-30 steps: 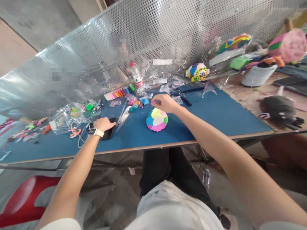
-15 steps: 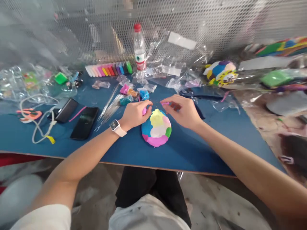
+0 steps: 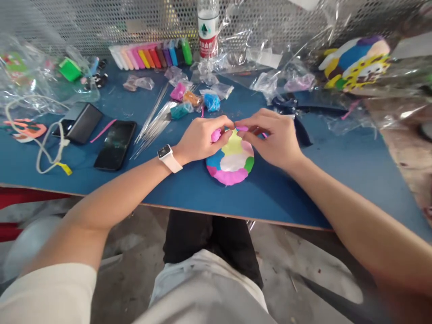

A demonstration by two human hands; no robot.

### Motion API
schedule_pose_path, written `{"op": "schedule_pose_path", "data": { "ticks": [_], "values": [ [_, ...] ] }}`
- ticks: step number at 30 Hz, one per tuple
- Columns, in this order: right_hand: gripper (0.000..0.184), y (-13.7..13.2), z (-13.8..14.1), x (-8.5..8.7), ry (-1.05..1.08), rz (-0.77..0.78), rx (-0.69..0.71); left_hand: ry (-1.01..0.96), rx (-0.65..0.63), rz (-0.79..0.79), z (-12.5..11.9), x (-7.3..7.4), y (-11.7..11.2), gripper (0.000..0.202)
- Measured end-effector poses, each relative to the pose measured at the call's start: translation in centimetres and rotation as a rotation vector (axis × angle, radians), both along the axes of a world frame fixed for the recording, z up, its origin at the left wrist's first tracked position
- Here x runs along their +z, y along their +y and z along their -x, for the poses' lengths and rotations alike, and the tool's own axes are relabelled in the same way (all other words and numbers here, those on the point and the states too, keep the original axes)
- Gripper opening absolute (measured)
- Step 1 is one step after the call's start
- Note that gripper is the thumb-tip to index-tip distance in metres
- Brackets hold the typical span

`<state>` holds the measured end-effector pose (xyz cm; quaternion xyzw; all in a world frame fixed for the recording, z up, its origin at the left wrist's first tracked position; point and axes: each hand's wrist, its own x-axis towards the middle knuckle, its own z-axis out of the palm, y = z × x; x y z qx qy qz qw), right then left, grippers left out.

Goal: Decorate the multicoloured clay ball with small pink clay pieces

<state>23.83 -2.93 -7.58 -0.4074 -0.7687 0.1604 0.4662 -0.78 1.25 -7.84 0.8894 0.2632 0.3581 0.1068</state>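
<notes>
A round clay piece [image 3: 232, 163] with patches of yellow, white, blue, pink and green lies on the table in front of me. Above its far edge, my left hand [image 3: 209, 138] is closed with a lump of pink clay [image 3: 216, 135] tucked in its fingers. My right hand [image 3: 273, 136] pinches a small bit of pink clay [image 3: 242, 129] between thumb and forefinger. The fingertips of both hands come together over the disc's far rim, which they partly hide.
Bagged clay lumps [image 3: 191, 99], thin metal wires [image 3: 157, 126] and a phone [image 3: 115, 145] lie to the left. Dark-handled pliers [image 3: 303, 110] are at the right. Behind stand a clay stick row [image 3: 150, 55], a water bottle [image 3: 207, 33] and a colourful figure [image 3: 357, 63].
My hands have drawn together, so their fingertips now meet over the disc's far edge; before, a gap lay between them. The camera view has tilted downward.
</notes>
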Motion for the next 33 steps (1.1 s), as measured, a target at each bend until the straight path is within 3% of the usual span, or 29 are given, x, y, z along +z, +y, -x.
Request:
{"op": "schedule_pose_path", "data": {
  "ticks": [6, 11, 19, 23, 27, 33],
  "values": [
    [0.013, 0.3, -0.6, -0.1, -0.053, -0.088, -0.084, 0.02, -0.03, -0.014, -0.4, 0.1, -0.4, 0.027],
    [0.016, 0.5, -1.1, -0.3, -0.038, -0.046, -0.034, 0.018, -0.028, -0.001, -0.4, 0.3, -0.3, 0.026],
    [0.02, -1.4, 1.4, 0.6, 0.01, -0.036, -0.058, 0.026, 0.031, 0.073, 0.4, 0.8, -0.5, 0.026],
    [0.022, -1.2, 1.8, -0.1, -0.031, -0.073, 0.045, -0.023, 0.021, 0.154, 0.8, 0.5, -0.2, 0.027],
    [0.03, -0.6, 1.2, -1.2, -0.019, -0.066, 0.044, -0.047, -0.01, 0.224, 1.0, 0.1, 0.0, 0.032],
    [0.014, -0.4, -0.2, -1.1, -0.018, -0.051, 0.049, -0.131, -0.01, 0.274, 1.0, 0.6, -0.4, 0.027]
  ]
}}
